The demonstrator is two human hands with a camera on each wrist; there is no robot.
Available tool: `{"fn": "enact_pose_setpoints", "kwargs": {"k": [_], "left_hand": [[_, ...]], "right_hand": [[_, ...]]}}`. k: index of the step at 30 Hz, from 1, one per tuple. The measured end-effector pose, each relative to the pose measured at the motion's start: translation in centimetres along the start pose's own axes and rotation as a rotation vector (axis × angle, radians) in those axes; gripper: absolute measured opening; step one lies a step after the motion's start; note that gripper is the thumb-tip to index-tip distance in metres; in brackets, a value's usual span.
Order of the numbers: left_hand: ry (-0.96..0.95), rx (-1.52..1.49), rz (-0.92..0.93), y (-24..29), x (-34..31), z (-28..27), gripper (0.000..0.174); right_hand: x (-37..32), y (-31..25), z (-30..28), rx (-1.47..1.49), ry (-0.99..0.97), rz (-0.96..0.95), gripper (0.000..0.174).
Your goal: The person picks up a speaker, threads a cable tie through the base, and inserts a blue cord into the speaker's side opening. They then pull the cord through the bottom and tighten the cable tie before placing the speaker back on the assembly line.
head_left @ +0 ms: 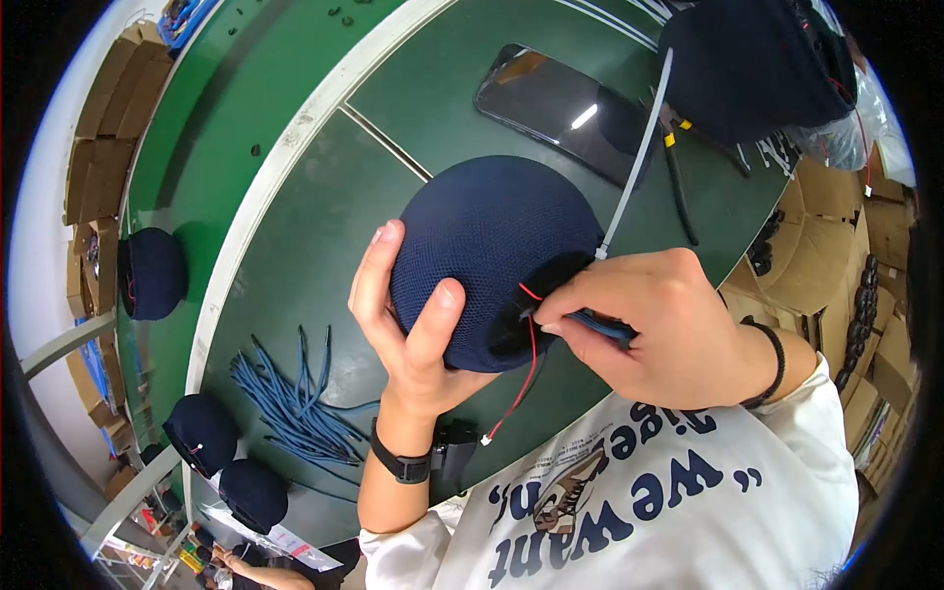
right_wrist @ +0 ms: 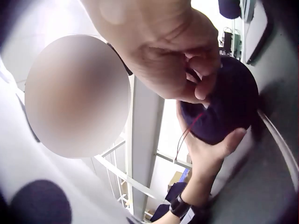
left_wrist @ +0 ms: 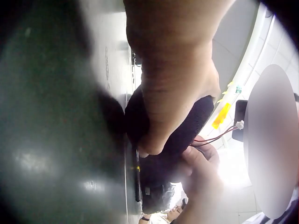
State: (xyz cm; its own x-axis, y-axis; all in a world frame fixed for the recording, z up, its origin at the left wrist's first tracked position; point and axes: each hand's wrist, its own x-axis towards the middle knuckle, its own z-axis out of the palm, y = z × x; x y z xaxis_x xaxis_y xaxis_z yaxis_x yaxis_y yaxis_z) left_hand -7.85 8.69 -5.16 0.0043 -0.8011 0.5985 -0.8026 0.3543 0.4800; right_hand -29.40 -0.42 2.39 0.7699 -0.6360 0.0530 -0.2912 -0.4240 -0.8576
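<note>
A round navy mesh-covered shell (head_left: 487, 246) is held up over the green table (head_left: 295, 246). My left hand (head_left: 408, 315) cups it from below, thumb and fingers curled round its side. My right hand (head_left: 644, 320) pinches a blue cord (head_left: 600, 324) at the dark opening in the shell's underside. Thin red and black wires (head_left: 521, 379) with a small white plug hang from that opening. A white cable tie (head_left: 634, 162) sticks up behind my right hand. In the right wrist view the right hand's fingers (right_wrist: 201, 79) press at the shell (right_wrist: 229, 107). In the left wrist view the shell (left_wrist: 187, 130) shows behind the thumb.
A bundle of blue cords (head_left: 295, 403) lies on the table at lower left. Three more navy shells (head_left: 152, 273) sit along the left edge. A black phone (head_left: 556, 103) and cutters (head_left: 678, 157) lie at the far side beside a dark pile (head_left: 757, 59). Cardboard boxes (head_left: 836, 236) stand on the right.
</note>
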Motion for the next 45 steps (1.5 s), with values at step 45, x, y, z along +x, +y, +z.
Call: {"fn": "enact_pose_setpoints", "kwargs": {"k": [45], "left_hand": [[0.541, 0.103, -0.611, -16.6, 13.1, -1.9, 0.127]], "right_hand": [[-0.9, 6.2, 3.4, 0.268, 0.163, 0.041, 0.009]]}}
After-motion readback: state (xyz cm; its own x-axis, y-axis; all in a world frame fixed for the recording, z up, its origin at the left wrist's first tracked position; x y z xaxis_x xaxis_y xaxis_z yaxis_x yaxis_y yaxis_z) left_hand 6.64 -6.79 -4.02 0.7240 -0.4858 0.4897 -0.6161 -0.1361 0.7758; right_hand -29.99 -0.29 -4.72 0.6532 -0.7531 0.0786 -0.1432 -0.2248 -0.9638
